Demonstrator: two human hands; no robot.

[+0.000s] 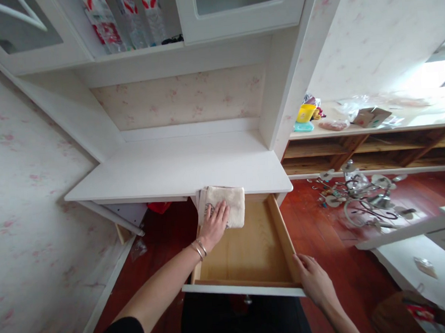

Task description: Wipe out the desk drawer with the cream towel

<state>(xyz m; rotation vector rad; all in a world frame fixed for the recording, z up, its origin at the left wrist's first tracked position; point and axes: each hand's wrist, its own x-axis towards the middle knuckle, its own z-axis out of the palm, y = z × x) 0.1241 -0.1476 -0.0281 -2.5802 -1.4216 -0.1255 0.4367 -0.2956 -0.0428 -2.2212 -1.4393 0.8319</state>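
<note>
My left hand [215, 226], with bracelets at the wrist, holds a folded beige cloth [234, 205] with its fingers laid across the top. The cloth is over the back left part of a pulled-out wooden drawer [249, 252], close below the desk's front edge. Dark lettering shows on the cloth beside my fingers. At the drawer's front right corner, my right hand [315, 277] grips the side wall, its fingers closed over the rim. Bare wood shows on the drawer's floor. Its white front panel [244, 290] faces my body, with a small knob below.
Above the white desk [192, 165] hangs a cabinet with plastic bottles [135, 22]. A chandelier [369, 193] lies on the red floor at the right. Behind it, a low shelf [326, 148] carries a yellow container [305, 113] and a cardboard box [371, 117]. White furniture [407, 271] stands at lower right.
</note>
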